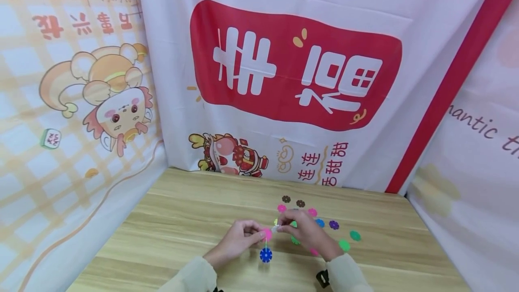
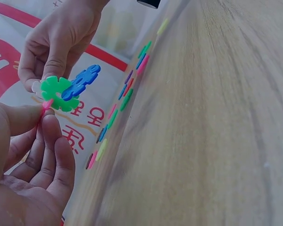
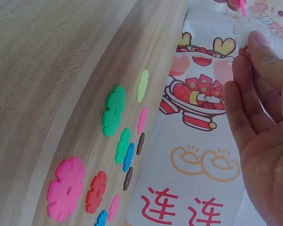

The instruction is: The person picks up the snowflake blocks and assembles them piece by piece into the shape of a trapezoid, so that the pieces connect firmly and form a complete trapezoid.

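Note:
My left hand (image 1: 237,241) pinches a pink snowflake disc (image 1: 267,234) between thumb and fingers. A green notched disc (image 2: 55,92) joins the pink one, and a dark blue disc (image 1: 266,255) hangs below from the green. Opposite, my right hand (image 1: 303,230) holds a white snowflake disc (image 3: 249,32) between thumb and index finger. The white disc is right beside the pink disc's edge; whether their notches interlock cannot be told. Both hands are raised above the wooden table (image 1: 170,238).
Several loose discs lie on the table around and beyond my right hand, among them a brown disc (image 1: 300,203), a purple disc (image 1: 334,225), a teal-green disc (image 1: 355,235) and a red disc (image 3: 95,192). A printed cloth (image 1: 170,80) hangs behind the table.

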